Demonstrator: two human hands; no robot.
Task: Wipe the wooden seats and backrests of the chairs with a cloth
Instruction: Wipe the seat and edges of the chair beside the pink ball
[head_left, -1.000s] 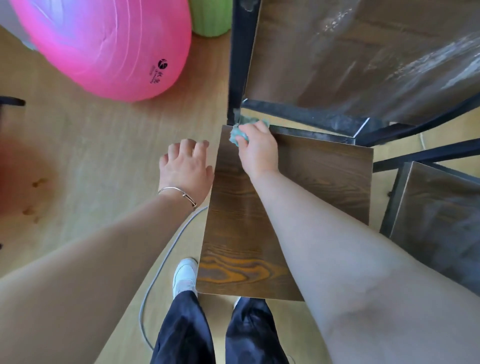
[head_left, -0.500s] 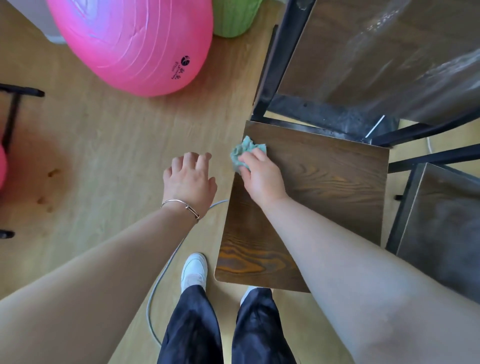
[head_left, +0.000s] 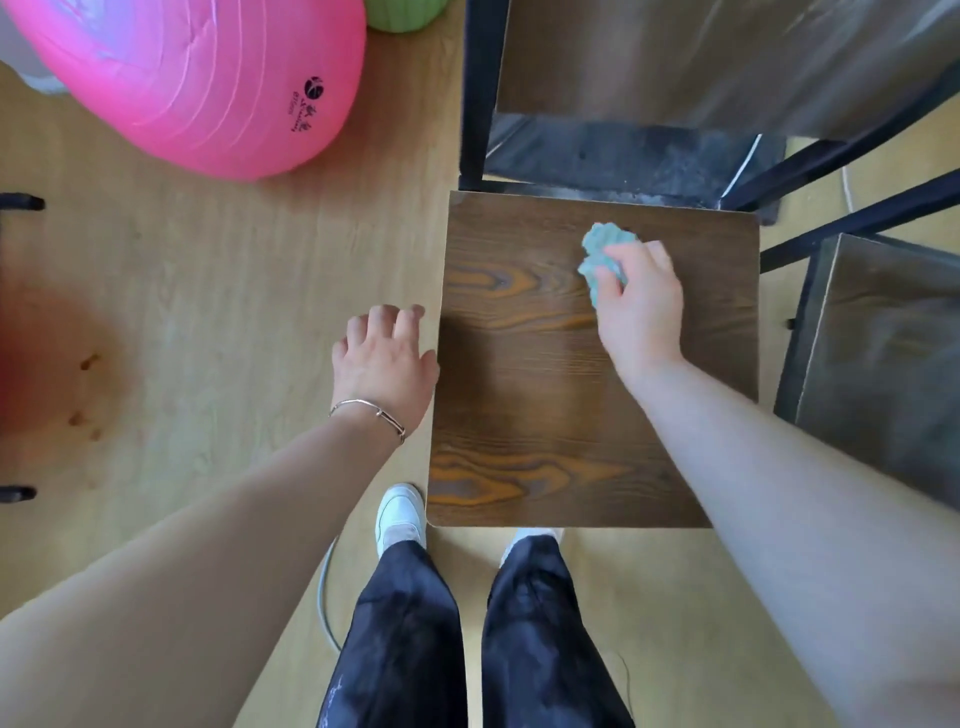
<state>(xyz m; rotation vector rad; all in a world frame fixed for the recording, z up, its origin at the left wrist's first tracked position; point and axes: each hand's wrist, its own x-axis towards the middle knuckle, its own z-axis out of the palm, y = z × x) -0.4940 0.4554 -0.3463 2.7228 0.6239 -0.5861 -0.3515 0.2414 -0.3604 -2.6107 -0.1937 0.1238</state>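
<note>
A dark wooden chair seat (head_left: 545, 415) with orange grain fills the middle of the head view, right in front of my legs. My right hand (head_left: 641, 312) grips a crumpled teal cloth (head_left: 605, 257) and presses it on the far right part of the seat. My left hand (head_left: 384, 358) hovers beside the seat's left edge with loosely curled fingers and holds nothing. A bracelet circles that wrist.
A wooden table top (head_left: 727, 57) on black metal legs (head_left: 475, 93) stands behind the seat. A second dark chair seat (head_left: 883, 364) is at the right. A pink exercise ball (head_left: 208, 78) and a green object (head_left: 405, 13) lie on the wooden floor at the far left. A grey cable (head_left: 327, 597) runs by my left shoe.
My right hand has swept the cloth from the seat's far left corner toward the right across the back of the seat. The left hand stays beside the left edge.
</note>
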